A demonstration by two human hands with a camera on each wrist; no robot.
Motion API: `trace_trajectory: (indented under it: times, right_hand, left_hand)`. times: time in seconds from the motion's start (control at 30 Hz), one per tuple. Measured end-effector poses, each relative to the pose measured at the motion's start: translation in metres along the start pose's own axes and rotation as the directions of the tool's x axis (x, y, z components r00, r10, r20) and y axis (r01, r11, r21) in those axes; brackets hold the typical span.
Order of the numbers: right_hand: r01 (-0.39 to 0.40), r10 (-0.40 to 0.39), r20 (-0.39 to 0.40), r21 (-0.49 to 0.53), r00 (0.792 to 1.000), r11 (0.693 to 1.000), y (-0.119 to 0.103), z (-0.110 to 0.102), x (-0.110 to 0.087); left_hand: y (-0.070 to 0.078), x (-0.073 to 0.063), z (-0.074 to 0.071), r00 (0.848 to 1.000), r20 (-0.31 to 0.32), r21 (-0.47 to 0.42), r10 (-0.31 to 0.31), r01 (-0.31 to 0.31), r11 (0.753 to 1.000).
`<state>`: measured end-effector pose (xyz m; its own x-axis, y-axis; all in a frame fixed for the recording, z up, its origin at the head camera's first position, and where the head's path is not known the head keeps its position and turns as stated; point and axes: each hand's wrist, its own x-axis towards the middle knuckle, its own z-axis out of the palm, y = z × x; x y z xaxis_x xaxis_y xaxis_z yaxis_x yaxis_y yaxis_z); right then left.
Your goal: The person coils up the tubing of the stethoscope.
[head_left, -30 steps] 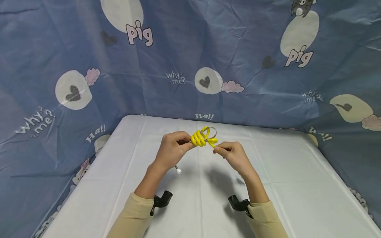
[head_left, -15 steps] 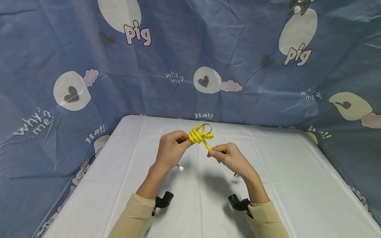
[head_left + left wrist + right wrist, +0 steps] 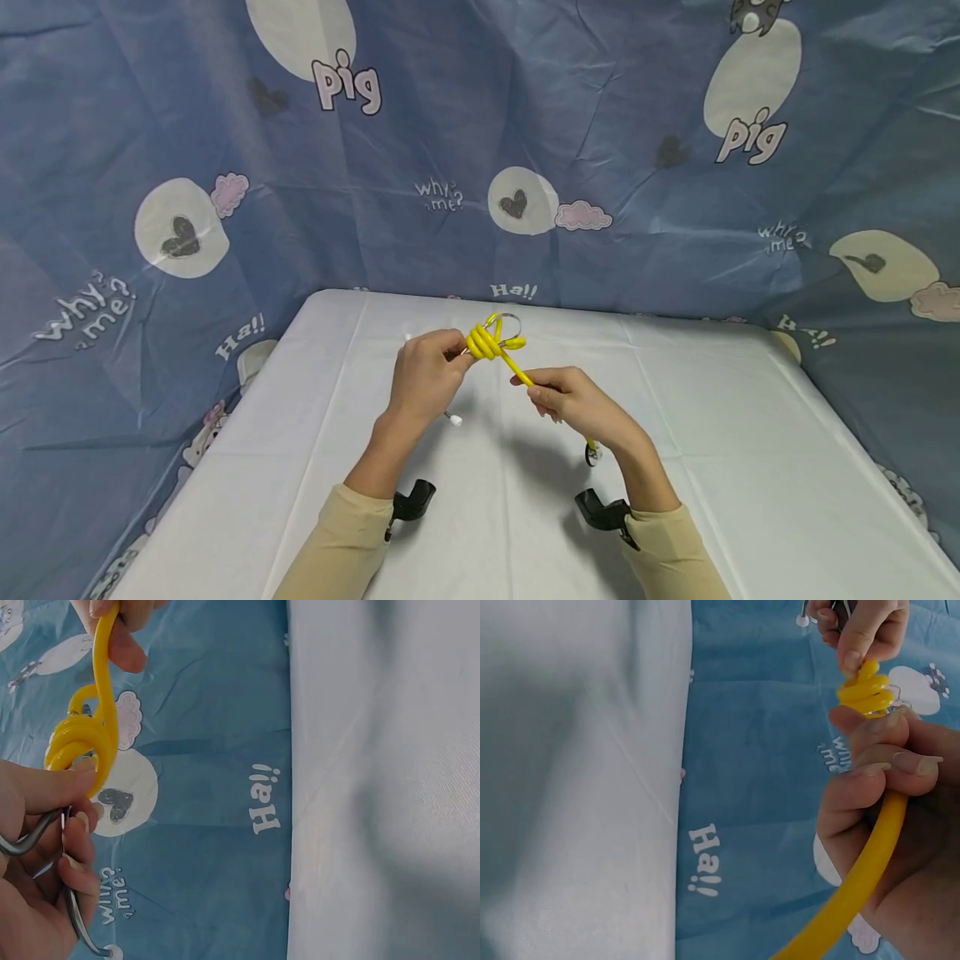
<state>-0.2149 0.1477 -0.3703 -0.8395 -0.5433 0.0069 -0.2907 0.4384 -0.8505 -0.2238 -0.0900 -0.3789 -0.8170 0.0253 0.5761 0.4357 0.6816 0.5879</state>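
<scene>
My left hand (image 3: 426,379) grips a bent metal rod frame (image 3: 79,921) with small white tips (image 3: 455,420) at its ends. Just past the left fingertips, yellow tubing (image 3: 486,342) is wound round the frame in several turns. A round metal loop (image 3: 517,320) sticks out of the far end of the coil. From there a straight length of the tubing runs down to my right hand (image 3: 577,402), which pinches it between thumb and fingers. The tubing's tail (image 3: 855,889) passes under the right palm and comes out near the wrist, ending in a small dark, shiny piece (image 3: 592,455).
A white cloth covers the table (image 3: 720,417) beneath the raised hands. Behind it hangs a blue printed curtain (image 3: 637,108). Black camera mounts (image 3: 411,502) sit on both wrists at the cuffs of the beige sleeves (image 3: 330,542).
My right hand has shifted slightly down along the tubing, drawing a longer straight length from the coil. The wound coil and left hand have drifted a little left. The tubing's tail end now shows.
</scene>
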Motion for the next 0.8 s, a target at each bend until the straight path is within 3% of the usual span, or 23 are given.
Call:
trace_trajectory:
  times: [0.17, 0.3, 0.43, 0.57, 0.67, 0.8]
  right_hand:
    - [-0.008, 0.009, 0.022, -0.057, 1.0, 0.998, 0.001, 0.0, 0.0]
    - [-0.004, 0.008, 0.032, -0.109, 0.999, 0.994, -0.001, -0.006, -0.005]
    - [0.003, 0.001, 0.042, -0.081, 0.999, 0.997, -0.005, -0.014, -0.015]
    - [0.024, -0.022, 0.056, -0.042, 0.998, 0.999, -0.007, -0.021, -0.019]
    - [0.045, -0.045, 0.029, -0.009, 0.999, 0.999, -0.007, -0.024, -0.021]
    - [0.078, -0.076, -0.066, 0.024, 0.995, 0.997, -0.006, -0.025, -0.021]
  left_hand:
    - [-0.003, 0.0, 0.003, 1.0, 0.029, 0.092, 0.009, -0.011, 0.996]
    - [-0.009, -0.001, 0.003, 0.998, 0.053, 0.155, -0.033, 0.024, 0.988]
    - [-0.013, -0.001, 0.005, 0.991, 0.087, 0.176, -0.1, 0.083, 0.981]
    - [-0.013, -0.002, 0.008, 0.982, 0.147, 0.164, -0.115, 0.091, 0.982]
    - [-0.012, -0.002, 0.01, 0.978, 0.179, 0.155, -0.107, 0.079, 0.985]
    - [-0.009, -0.004, 0.011, 0.966, 0.237, 0.15, -0.105, 0.07, 0.986]
